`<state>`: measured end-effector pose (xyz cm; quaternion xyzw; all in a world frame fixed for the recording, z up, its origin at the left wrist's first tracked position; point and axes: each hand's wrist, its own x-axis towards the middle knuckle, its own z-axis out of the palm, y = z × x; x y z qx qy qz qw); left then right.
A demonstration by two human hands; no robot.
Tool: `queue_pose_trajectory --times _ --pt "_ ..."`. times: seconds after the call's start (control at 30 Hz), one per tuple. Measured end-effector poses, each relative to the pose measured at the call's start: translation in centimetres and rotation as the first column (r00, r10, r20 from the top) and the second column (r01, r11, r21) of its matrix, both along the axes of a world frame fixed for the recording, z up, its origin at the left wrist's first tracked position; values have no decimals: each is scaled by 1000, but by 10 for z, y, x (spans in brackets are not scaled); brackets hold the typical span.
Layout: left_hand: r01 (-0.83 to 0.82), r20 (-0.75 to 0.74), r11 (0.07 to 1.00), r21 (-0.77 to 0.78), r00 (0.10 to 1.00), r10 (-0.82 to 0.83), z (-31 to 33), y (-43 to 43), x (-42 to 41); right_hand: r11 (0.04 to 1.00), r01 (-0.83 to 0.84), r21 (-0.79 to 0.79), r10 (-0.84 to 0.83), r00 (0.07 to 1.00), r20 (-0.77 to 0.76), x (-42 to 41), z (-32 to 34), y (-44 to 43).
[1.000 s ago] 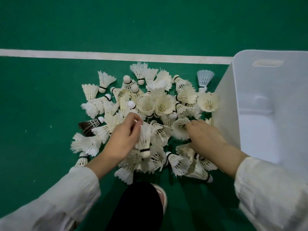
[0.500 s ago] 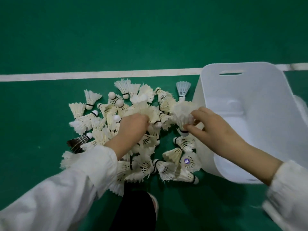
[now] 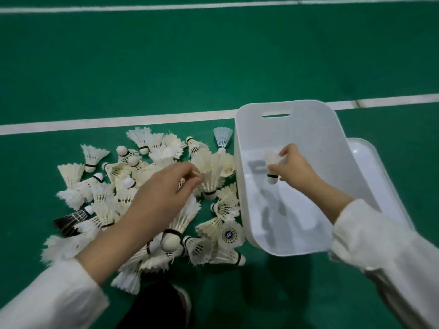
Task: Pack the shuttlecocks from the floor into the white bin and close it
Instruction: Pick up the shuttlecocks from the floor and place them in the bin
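Shuttlecocks (image 3: 152, 200) lie heaped on the green floor (image 3: 166, 67), the pile spreading from nine o'clock toward the centre and touching the near wall of the white bin (image 3: 240, 186), which stands open at three o'clock. Right hand (image 3: 294, 168) hangs inside the bin, fingers pinched around one shuttlecock (image 3: 271, 166) held cork down, feathers up, above the bin's bare bottom. Left hand (image 3: 164, 193) hovers over the pile at its centre, fingers curled inward with thumb and forefinger tips close together; whether it grips anything, I cannot tell. One dark-feathered shuttlecock (image 3: 70, 220) lies at the pile's nine o'clock edge. Behind the bin, at three o'clock, a white lid (image 3: 370, 157) lies on the floor, touching it. White court lines (image 3: 118, 122) cross at twelve o'clock.
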<state>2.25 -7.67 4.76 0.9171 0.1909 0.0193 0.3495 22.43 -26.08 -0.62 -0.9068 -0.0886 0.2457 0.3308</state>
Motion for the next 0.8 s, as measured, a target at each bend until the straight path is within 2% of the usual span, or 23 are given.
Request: queue_pose_trajectory --times 0.2,0.43,0.5,0.57,0.63,0.7,0.73,0.8 --pt "9 -26 1000 -9 1000 -10 -5 -5 8 953 -250 -169 258 966 27 17 -40 31" --pt "29 -38 1000 7 999 -29 -9 -2 12 963 -249 -104 242 968 -68 21 -52 46" --pt "41 -33 999 14 999 -40 -10 -2 13 960 -253 -120 250 968 -37 20 -39 41" --pt "48 -8 999 21 999 -47 -9 -2 15 979 -204 -19 205 975 90 12 -12 32" --pt "60 21 997 44 998 -61 -7 -3 17 960 -194 204 147 963 227 -9 24 19" --pt "79 44 995 60 996 -82 -2 -6 20 872 -349 343 257 923 286 -38 62 8" --pt "90 54 994 61 994 -93 1 -9 22 831 -454 321 373 883 284 -53 76 5" --pt "118 81 991 67 989 -124 6 -12 27 780 -604 164 565 792 231 -71 85 8"
